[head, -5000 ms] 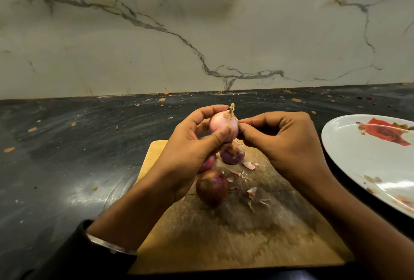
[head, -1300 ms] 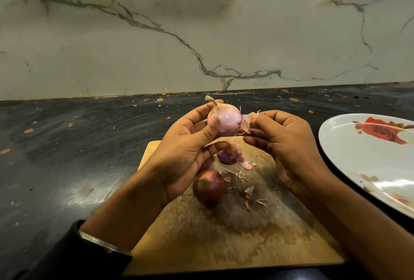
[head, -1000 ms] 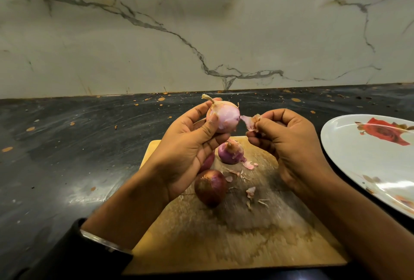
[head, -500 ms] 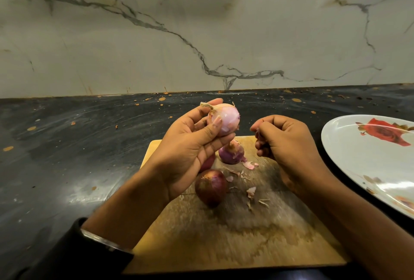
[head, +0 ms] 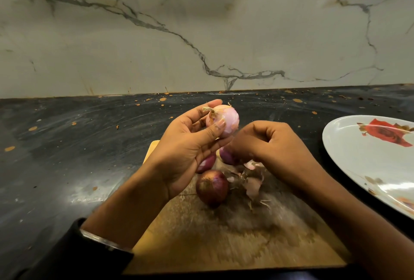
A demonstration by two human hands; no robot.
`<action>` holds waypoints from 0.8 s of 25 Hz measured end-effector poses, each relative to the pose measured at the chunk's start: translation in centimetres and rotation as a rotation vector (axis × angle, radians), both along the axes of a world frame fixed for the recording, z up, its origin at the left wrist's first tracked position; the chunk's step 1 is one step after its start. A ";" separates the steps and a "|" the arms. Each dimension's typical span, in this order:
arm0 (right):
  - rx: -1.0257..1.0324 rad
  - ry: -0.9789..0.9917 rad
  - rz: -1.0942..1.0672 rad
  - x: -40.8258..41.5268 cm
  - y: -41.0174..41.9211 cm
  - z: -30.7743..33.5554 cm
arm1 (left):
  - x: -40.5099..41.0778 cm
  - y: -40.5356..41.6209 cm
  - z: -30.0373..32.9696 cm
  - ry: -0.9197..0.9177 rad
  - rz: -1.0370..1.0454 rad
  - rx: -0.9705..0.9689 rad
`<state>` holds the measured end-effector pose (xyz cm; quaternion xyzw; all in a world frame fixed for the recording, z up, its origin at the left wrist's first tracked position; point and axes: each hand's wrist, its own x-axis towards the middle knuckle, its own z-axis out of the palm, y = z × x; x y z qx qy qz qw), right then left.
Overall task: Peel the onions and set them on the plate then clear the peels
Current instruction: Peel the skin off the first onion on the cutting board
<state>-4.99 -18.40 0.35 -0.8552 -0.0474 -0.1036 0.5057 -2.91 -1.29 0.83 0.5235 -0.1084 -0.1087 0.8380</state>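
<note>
A smooth, pale pink, half-peeled onion is gripped in the left hand above a worn wooden cutting board on the dark glossy desk. The right hand, fingers curled, hovers just beside it over papery peels and a round dark red onion. A white rose-printed plate sits right, holding no onions.

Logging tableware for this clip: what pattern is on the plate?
White plate with a red rose print near its rim, seen in the head view.
</note>
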 end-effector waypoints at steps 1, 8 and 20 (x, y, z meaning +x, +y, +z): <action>0.008 -0.015 -0.014 0.1 -0.1 0.0 | 0.0 0.1 0.0 0.002 -0.004 0.005; 0.499 -0.018 0.056 -0.2 -0.1 0.4 | -0.1 -0.1 -0.2 -0.026 0.011 0.064; 0.491 -0.011 0.029 -0.5 0.1 0.4 | -0.8 -0.7 -0.6 -0.146 0.125 0.237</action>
